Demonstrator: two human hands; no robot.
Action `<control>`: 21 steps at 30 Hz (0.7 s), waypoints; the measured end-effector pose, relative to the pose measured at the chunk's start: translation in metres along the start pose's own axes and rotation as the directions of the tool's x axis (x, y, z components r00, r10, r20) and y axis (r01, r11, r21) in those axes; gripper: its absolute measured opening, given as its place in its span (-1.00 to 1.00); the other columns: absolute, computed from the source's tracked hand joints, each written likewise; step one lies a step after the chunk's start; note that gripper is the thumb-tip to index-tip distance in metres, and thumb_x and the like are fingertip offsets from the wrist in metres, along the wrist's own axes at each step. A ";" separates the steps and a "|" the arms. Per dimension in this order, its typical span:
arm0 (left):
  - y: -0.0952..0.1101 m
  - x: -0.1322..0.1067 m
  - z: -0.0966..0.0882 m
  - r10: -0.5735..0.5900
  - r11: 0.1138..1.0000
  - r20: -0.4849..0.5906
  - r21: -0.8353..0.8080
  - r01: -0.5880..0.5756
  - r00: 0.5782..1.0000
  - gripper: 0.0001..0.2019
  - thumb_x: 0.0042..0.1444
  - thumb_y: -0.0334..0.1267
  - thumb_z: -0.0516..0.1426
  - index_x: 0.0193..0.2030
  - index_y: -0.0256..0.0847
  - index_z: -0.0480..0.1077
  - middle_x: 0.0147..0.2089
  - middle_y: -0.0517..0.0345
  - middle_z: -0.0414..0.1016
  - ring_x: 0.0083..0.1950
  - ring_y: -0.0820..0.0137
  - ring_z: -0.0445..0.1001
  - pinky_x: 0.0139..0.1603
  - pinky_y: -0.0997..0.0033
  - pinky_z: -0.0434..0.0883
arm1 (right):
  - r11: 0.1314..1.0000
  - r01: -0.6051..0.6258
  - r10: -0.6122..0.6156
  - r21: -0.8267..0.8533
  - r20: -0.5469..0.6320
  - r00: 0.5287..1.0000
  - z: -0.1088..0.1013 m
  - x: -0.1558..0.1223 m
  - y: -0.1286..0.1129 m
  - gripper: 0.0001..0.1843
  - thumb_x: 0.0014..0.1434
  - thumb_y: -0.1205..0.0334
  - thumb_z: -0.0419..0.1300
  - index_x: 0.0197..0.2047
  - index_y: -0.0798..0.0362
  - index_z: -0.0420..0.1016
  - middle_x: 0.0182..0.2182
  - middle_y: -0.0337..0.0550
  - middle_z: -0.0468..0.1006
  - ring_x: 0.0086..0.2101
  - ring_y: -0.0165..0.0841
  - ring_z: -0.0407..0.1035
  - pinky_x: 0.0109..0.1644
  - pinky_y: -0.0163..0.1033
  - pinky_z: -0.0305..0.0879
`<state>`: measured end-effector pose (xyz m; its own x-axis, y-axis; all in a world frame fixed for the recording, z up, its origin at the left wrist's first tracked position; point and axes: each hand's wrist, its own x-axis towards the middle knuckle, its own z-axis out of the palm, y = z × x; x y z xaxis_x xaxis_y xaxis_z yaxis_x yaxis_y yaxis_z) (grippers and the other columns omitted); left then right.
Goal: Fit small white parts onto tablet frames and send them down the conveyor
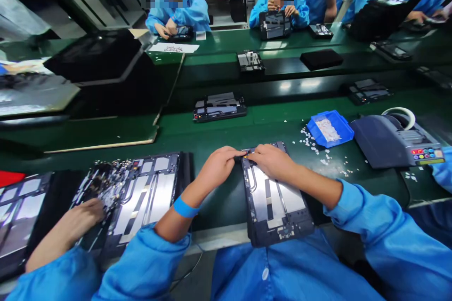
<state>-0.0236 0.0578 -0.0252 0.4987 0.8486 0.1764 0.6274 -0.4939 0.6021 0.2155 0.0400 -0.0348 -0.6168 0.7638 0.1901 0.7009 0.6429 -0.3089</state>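
An opened tablet (pixel 278 202) lies before me at the bench's front edge, its silver batteries and cables bare. My left hand (pixel 217 169) is closed at its far left corner, finger and thumb pinching that edge. Over the tablet's far end bends my right hand (pixel 270 162), fingers drawn together with their tips close to my left fingertips. A tiny orange part shows between the fingertips; which fingers hold it, if any, I cannot tell. A blue band (pixel 186 208) circles my left wrist.
At left, a co-worker's hand (pixel 88 216) reaches into a pile of small parts (pixel 109 178) beside another opened tablet (pixel 151 193). To the right are a blue tray (pixel 344 134) of white bits, scattered bits and a tape dispenser (pixel 377 141). Other people work across the bench.
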 end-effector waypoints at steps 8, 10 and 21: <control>0.009 0.009 -0.007 -0.060 0.998 0.078 0.016 0.059 0.995 -0.60 0.22 -0.45 -0.01 -0.02 -0.13 0.63 0.02 0.07 0.68 0.09 0.23 0.59 0.22 0.17 0.48 | 0.986 0.104 -0.100 -0.133 0.037 0.994 0.004 0.002 0.007 -0.66 0.47 0.33 0.07 0.21 -0.04 0.51 -0.15 -0.08 0.49 -0.20 -0.27 0.31 -0.08 -0.21 0.23; 0.014 0.009 -0.010 -0.123 0.991 0.108 -0.033 0.128 0.986 -0.63 0.25 -0.40 0.00 -0.02 -0.11 0.61 0.04 0.10 0.68 0.11 0.24 0.59 0.22 0.21 0.47 | 0.975 0.147 -0.137 -0.166 0.071 0.988 -0.001 0.001 0.007 -0.63 0.45 0.36 0.08 0.24 -0.03 0.48 -0.12 -0.06 0.48 -0.19 -0.26 0.30 -0.10 -0.21 0.23; 0.002 0.046 -0.010 -0.376 0.858 0.293 -0.247 0.450 0.879 -0.79 0.13 -0.15 0.16 -0.27 -0.24 0.54 -0.39 0.11 0.57 -0.36 0.34 0.51 -0.36 0.41 0.38 | 0.969 0.201 -0.186 -0.142 0.108 0.977 -0.009 0.000 0.024 -0.58 0.44 0.39 0.07 0.28 -0.05 0.48 -0.09 -0.05 0.50 -0.18 -0.26 0.29 -0.11 -0.21 0.24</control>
<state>-0.0054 0.0981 -0.0083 0.3776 0.8760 -0.3002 0.6151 0.0050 0.7884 0.2351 0.0560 -0.0334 -0.7715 0.6199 0.1430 0.6065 0.7845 -0.1289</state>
